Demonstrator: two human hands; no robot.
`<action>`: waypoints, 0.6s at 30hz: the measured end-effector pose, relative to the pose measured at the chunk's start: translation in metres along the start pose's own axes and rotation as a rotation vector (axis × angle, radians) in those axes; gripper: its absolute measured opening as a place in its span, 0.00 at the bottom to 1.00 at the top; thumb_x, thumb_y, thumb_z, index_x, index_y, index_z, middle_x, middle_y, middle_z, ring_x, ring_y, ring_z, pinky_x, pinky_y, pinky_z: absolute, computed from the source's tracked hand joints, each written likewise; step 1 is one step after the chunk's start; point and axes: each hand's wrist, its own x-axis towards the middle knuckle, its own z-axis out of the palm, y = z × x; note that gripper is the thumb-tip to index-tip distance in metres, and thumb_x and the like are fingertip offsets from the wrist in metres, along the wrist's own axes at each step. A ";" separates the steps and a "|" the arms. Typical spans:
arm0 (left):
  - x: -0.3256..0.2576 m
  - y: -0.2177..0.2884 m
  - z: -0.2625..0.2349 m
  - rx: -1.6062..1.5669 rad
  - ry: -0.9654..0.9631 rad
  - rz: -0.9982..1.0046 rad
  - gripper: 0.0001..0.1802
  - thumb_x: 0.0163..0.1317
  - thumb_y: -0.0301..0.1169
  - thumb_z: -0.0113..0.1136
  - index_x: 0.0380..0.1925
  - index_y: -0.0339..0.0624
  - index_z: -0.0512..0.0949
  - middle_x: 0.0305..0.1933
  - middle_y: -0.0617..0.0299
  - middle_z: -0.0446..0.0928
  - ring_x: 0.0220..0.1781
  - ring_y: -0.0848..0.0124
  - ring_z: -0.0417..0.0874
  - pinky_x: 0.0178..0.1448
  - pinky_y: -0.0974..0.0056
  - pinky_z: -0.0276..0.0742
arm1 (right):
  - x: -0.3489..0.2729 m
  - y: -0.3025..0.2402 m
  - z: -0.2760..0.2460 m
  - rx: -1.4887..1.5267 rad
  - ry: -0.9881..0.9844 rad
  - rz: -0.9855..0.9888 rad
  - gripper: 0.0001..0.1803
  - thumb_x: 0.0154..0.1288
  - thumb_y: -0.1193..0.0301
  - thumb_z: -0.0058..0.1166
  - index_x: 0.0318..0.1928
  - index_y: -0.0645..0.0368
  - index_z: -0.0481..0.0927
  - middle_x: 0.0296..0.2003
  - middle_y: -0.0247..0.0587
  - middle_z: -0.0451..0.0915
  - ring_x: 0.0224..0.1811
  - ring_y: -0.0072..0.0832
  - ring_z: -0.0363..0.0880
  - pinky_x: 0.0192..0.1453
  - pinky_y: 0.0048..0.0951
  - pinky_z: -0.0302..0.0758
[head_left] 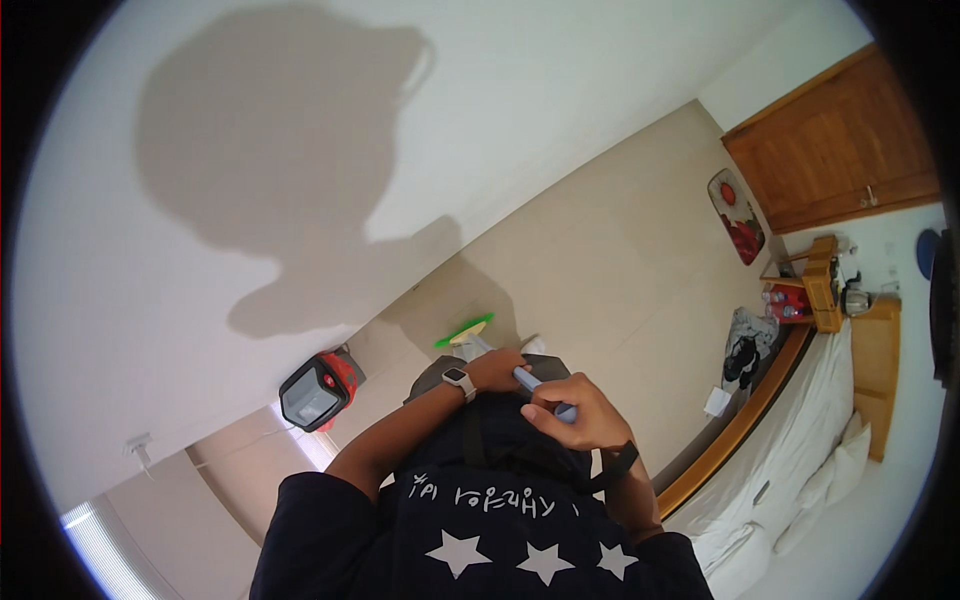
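A long-handled mop with a grey-blue handle [530, 380] slants away in front of my body. Its narrow green and pale yellow head [466, 331] rests on the floor close to the wall. My left hand [497, 370], a pale watch on its wrist, is wrapped round the shaft lower down. Near the top end, my right hand [582, 416] closes on the handle, with its thumb lying along it. A black strap circles the right wrist. My left hand and body partly hide the shaft.
A white wall [530, 120] with my shadow runs along the left. A black and red boxy device [316, 392] stands beside it. To the right are a bed [770, 460], piled clothes [748, 345] and a wooden stand [822, 285]. A patterned mat [736, 216] lies by the wooden door [830, 140].
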 end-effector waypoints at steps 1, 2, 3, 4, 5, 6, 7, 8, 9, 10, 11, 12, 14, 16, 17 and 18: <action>0.003 -0.005 0.000 0.021 -0.064 0.021 0.21 0.67 0.44 0.55 0.26 0.37 0.79 0.32 0.45 0.79 0.38 0.46 0.80 0.40 0.49 0.73 | 0.002 0.004 -0.003 -0.015 -0.031 0.030 0.16 0.66 0.71 0.58 0.21 0.62 0.72 0.15 0.38 0.68 0.16 0.28 0.63 0.23 0.30 0.60; 0.006 -0.004 -0.003 0.039 -0.126 0.038 0.22 0.67 0.46 0.55 0.26 0.36 0.80 0.32 0.44 0.80 0.38 0.46 0.81 0.40 0.49 0.74 | 0.004 0.005 -0.006 0.009 -0.017 0.025 0.16 0.66 0.71 0.58 0.21 0.61 0.72 0.14 0.37 0.67 0.16 0.28 0.62 0.23 0.29 0.60; 0.013 -0.001 -0.004 0.037 -0.133 0.040 0.22 0.67 0.46 0.55 0.26 0.36 0.80 0.32 0.44 0.80 0.38 0.46 0.81 0.40 0.49 0.74 | 0.005 0.006 -0.011 0.010 -0.012 0.030 0.16 0.66 0.71 0.58 0.21 0.61 0.72 0.14 0.37 0.67 0.16 0.28 0.62 0.23 0.29 0.60; 0.020 0.001 -0.006 0.040 -0.186 -0.004 0.21 0.66 0.45 0.55 0.27 0.37 0.81 0.32 0.44 0.81 0.38 0.45 0.81 0.41 0.48 0.74 | 0.006 0.006 -0.017 0.028 0.004 0.033 0.16 0.66 0.71 0.58 0.22 0.61 0.72 0.14 0.37 0.67 0.16 0.27 0.62 0.23 0.29 0.60; 0.030 0.007 -0.009 0.045 -0.237 -0.046 0.19 0.64 0.44 0.56 0.27 0.39 0.82 0.33 0.45 0.81 0.39 0.45 0.82 0.42 0.47 0.75 | 0.007 0.007 -0.026 0.043 0.019 0.034 0.15 0.66 0.71 0.58 0.22 0.61 0.72 0.13 0.37 0.66 0.15 0.27 0.62 0.23 0.29 0.61; 0.042 0.014 -0.010 0.045 -0.242 -0.040 0.19 0.64 0.44 0.56 0.27 0.39 0.82 0.33 0.45 0.81 0.39 0.45 0.82 0.42 0.47 0.75 | 0.007 0.011 -0.035 0.040 0.026 0.036 0.15 0.66 0.71 0.58 0.22 0.61 0.72 0.13 0.37 0.66 0.15 0.27 0.62 0.23 0.29 0.61; 0.056 0.023 -0.010 0.001 -0.244 -0.048 0.18 0.63 0.43 0.58 0.28 0.39 0.82 0.33 0.45 0.81 0.39 0.46 0.82 0.41 0.47 0.75 | 0.006 0.015 -0.045 0.046 0.065 -0.003 0.14 0.66 0.72 0.58 0.23 0.61 0.73 0.15 0.36 0.69 0.17 0.26 0.63 0.24 0.28 0.62; 0.069 0.028 -0.009 -0.043 -0.244 -0.058 0.17 0.62 0.43 0.59 0.29 0.39 0.82 0.32 0.44 0.81 0.38 0.46 0.82 0.41 0.47 0.75 | 0.005 0.017 -0.055 0.051 0.101 -0.045 0.13 0.66 0.72 0.58 0.25 0.62 0.73 0.17 0.36 0.71 0.18 0.25 0.65 0.25 0.27 0.63; 0.083 0.034 -0.006 -0.041 -0.247 -0.054 0.17 0.62 0.43 0.59 0.29 0.39 0.82 0.32 0.44 0.81 0.38 0.46 0.82 0.41 0.47 0.75 | 0.004 0.018 -0.067 0.049 0.105 -0.044 0.13 0.66 0.72 0.58 0.25 0.62 0.73 0.17 0.36 0.71 0.18 0.25 0.65 0.25 0.27 0.63; 0.099 0.042 -0.003 -0.103 -0.214 -0.028 0.16 0.61 0.42 0.61 0.30 0.38 0.82 0.33 0.44 0.81 0.39 0.46 0.82 0.41 0.48 0.75 | 0.003 0.017 -0.080 0.073 0.157 -0.045 0.10 0.65 0.74 0.58 0.27 0.62 0.74 0.20 0.36 0.73 0.21 0.25 0.67 0.28 0.26 0.65; 0.116 0.046 0.002 -0.163 -0.184 0.001 0.16 0.59 0.42 0.63 0.30 0.37 0.81 0.33 0.43 0.81 0.40 0.47 0.82 0.40 0.49 0.75 | 0.001 0.017 -0.092 0.096 0.212 -0.045 0.08 0.64 0.76 0.59 0.29 0.62 0.74 0.24 0.36 0.75 0.23 0.24 0.69 0.30 0.26 0.67; 0.131 0.053 0.009 -0.112 -0.080 0.045 0.17 0.57 0.40 0.66 0.26 0.35 0.77 0.30 0.44 0.78 0.35 0.48 0.81 0.38 0.50 0.73 | -0.001 0.018 -0.102 0.094 0.222 -0.045 0.08 0.64 0.76 0.59 0.29 0.62 0.74 0.24 0.36 0.75 0.23 0.24 0.69 0.30 0.26 0.67; 0.164 0.069 0.017 -0.189 0.076 0.051 0.18 0.59 0.40 0.66 0.25 0.35 0.75 0.29 0.45 0.77 0.33 0.50 0.79 0.38 0.52 0.72 | -0.003 0.019 -0.116 0.040 0.434 -0.117 0.06 0.61 0.79 0.60 0.32 0.61 0.74 0.29 0.37 0.77 0.29 0.25 0.73 0.38 0.26 0.71; 0.191 0.111 0.013 -0.373 0.293 0.051 0.19 0.64 0.40 0.65 0.26 0.37 0.71 0.29 0.49 0.72 0.29 0.57 0.73 0.37 0.56 0.70 | -0.009 0.017 -0.131 0.016 0.490 -0.052 0.07 0.61 0.80 0.60 0.32 0.61 0.74 0.28 0.37 0.76 0.31 0.27 0.74 0.42 0.28 0.72; 0.207 0.119 0.014 -0.372 0.292 0.058 0.19 0.64 0.40 0.65 0.26 0.37 0.71 0.29 0.49 0.72 0.29 0.57 0.73 0.37 0.56 0.70 | -0.012 0.015 -0.140 -0.005 0.530 0.003 0.07 0.60 0.81 0.60 0.33 0.60 0.74 0.28 0.38 0.76 0.33 0.29 0.75 0.46 0.30 0.73; 0.223 0.126 0.012 -0.413 0.273 0.095 0.18 0.65 0.39 0.64 0.28 0.37 0.71 0.31 0.50 0.72 0.31 0.59 0.74 0.38 0.58 0.70 | -0.015 0.018 -0.150 -0.010 0.534 0.001 0.07 0.60 0.81 0.60 0.33 0.60 0.74 0.28 0.38 0.76 0.33 0.29 0.75 0.46 0.30 0.73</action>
